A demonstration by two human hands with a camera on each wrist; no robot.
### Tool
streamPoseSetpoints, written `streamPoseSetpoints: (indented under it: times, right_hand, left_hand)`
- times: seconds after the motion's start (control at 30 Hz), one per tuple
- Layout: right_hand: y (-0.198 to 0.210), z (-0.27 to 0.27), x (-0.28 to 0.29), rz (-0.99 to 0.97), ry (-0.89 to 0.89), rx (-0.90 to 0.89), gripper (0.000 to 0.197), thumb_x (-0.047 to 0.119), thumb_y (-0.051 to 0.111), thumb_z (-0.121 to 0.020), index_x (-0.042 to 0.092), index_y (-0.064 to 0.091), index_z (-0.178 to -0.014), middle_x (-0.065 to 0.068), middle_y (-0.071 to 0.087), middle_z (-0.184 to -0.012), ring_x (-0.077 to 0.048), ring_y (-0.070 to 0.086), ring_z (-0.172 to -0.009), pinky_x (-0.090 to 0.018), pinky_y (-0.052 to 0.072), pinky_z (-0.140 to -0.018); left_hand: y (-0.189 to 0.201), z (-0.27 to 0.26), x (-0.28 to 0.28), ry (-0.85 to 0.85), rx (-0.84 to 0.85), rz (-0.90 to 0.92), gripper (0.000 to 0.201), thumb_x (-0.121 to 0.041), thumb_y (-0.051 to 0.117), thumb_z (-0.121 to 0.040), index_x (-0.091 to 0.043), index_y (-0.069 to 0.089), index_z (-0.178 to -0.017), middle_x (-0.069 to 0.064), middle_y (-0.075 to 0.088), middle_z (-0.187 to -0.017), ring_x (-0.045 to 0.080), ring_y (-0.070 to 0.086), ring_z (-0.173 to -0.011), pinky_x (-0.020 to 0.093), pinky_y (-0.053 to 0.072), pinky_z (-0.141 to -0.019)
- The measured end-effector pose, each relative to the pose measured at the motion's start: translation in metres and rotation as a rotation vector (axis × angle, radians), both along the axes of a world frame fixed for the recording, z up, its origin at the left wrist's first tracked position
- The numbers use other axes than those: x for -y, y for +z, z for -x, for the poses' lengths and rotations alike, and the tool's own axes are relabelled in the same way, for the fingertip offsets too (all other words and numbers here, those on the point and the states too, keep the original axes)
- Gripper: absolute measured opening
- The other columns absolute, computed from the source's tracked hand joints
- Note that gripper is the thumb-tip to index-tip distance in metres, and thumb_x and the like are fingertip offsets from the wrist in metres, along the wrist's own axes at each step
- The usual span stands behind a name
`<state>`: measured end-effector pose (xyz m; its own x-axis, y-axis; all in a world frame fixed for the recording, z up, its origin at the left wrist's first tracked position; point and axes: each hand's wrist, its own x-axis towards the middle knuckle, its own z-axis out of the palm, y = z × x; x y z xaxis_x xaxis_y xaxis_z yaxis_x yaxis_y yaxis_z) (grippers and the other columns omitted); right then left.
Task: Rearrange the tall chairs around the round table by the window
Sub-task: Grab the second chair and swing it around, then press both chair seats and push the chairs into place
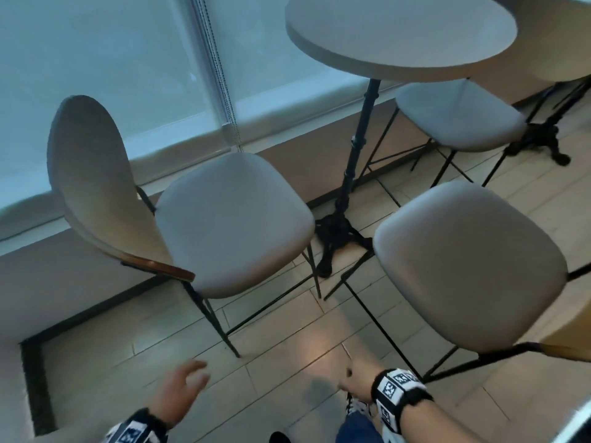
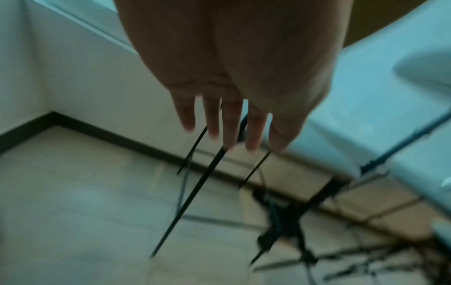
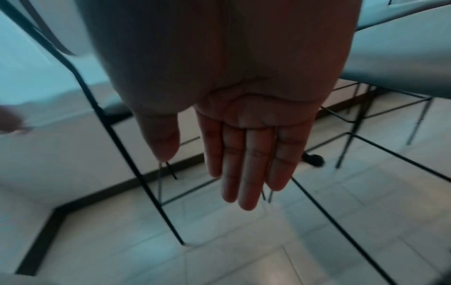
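A round grey table [image 1: 399, 36] on a black post stands by the window. Three tall grey chairs ring it: the left chair [image 1: 233, 222] with its oval backrest toward the window wall, the near right chair [image 1: 463, 266], and a far chair [image 1: 457, 113] tucked behind the post. My left hand [image 1: 182, 391] hangs low at the bottom with fingers spread, holding nothing; in the left wrist view the left hand [image 2: 231, 125] shows straight fingers. My right hand [image 1: 358, 378] hangs beside it, and in the right wrist view the right hand [image 3: 246, 164] is flat and empty. Neither hand touches a chair.
A second round table [image 1: 563, 43] and its black foot stand at the far right. A wooden chair back [image 1: 569, 340] pokes in at the right edge. The wall with dark skirting [image 1: 35, 378] steps out at the left. Tiled floor [image 1: 287, 340] lies between the two near chairs.
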<state>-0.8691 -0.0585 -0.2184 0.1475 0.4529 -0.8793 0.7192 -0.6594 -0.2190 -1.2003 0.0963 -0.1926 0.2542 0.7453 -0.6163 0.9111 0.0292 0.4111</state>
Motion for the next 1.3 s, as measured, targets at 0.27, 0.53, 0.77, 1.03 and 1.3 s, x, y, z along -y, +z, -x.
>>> streamPoseSetpoints:
  times: [0.27, 0.53, 0.77, 1.03, 1.3]
  right_hand:
    - [-0.032, -0.106, 0.022, -0.063, -0.136, 0.048, 0.030, 0.042, 0.052, -0.097, 0.018, 0.055, -0.079, -0.008, 0.066, -0.096, -0.022, 0.057, -0.084, -0.025, 0.041, -0.071]
    - [-0.011, -0.154, -0.052, -0.668, -0.325, 0.209, 0.029, 0.032, 0.054, -0.095, 0.014, 0.063, -0.115, -0.006, 0.064, -0.114, -0.027, 0.061, -0.104, -0.038, 0.049, -0.086]
    - [-0.041, -0.194, -0.112, -0.615, -0.282, 0.599, 0.082, 0.056, 0.044, -0.094, 0.016, 0.012, -0.158, -0.011, 0.002, -0.167, -0.028, 0.003, -0.153, -0.049, 0.004, -0.121]
    - [-0.076, -0.201, -0.122, -0.589, -0.243, 0.826, 0.093, 0.074, 0.027, -0.089, 0.015, 0.007, -0.158, -0.012, 0.002, -0.167, -0.028, 0.001, -0.153, -0.049, 0.002, -0.121]
    - [-0.077, -0.203, -0.138, -0.641, -0.205, 0.805, 0.086, 0.065, 0.039, -0.091, 0.013, 0.020, -0.157, -0.011, 0.014, -0.166, -0.031, 0.010, -0.152, -0.047, 0.008, -0.123]
  left_hand:
    - [-0.067, -0.079, 0.073, -0.113, -0.256, 0.330, 0.026, -0.045, 0.069, -0.082, -0.030, 0.060, -0.064, -0.014, 0.064, -0.077, 0.000, 0.060, -0.079, 0.011, 0.041, -0.069]
    - [-0.033, -0.233, 0.001, -0.219, 0.009, -0.072, 0.017, -0.035, 0.058, -0.095, -0.025, 0.066, -0.107, -0.010, 0.064, -0.103, 0.010, 0.061, -0.096, 0.029, 0.051, -0.088]
    - [-0.033, -0.310, -0.117, -0.272, 0.104, -0.587, 0.042, -0.041, 0.054, -0.094, -0.021, 0.057, -0.130, 0.009, 0.048, -0.143, 0.028, 0.044, -0.130, 0.044, 0.034, -0.108]
    - [-0.088, -0.311, -0.157, -0.422, -0.221, -0.621, 0.082, -0.082, 0.022, -0.082, -0.044, 0.006, -0.153, 0.006, -0.002, -0.165, 0.032, -0.002, -0.150, 0.058, -0.005, -0.115]
    - [-0.091, -0.297, -0.158, -0.421, -0.192, -0.671, 0.081, -0.081, 0.028, -0.081, -0.045, 0.010, -0.151, 0.006, 0.008, -0.164, 0.030, 0.006, -0.149, 0.058, 0.003, -0.118]
